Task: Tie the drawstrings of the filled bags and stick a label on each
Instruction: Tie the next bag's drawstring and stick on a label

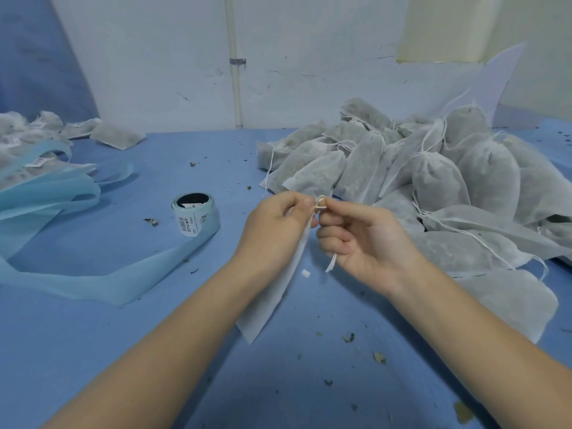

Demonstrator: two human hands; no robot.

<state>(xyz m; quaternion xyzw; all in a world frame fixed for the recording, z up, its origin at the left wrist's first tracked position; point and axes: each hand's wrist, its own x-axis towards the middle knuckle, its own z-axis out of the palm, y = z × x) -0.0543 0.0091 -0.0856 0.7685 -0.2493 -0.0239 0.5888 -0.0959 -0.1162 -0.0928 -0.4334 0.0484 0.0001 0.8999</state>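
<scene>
A white fabric bag [272,298] hangs from my left hand [275,224], which grips its gathered neck above the blue table. My right hand [356,239] pinches the white drawstring [320,204] in a small loop right beside the left fingertips; one loose end [331,263] dangles below the right palm. A roll of labels [195,213] stands left of my hands, with its pale blue backing strip [123,270] trailing off to the left. A large heap of filled bags [433,181] with loose drawstrings lies to the right.
Labelled bags [37,134] are piled at the far left, partly under loops of blue backing strip [46,193]. Dried herb crumbs [379,357] and a small white scrap [305,273] dot the blue table [154,351]. A white wall with a pipe [235,72] stands behind.
</scene>
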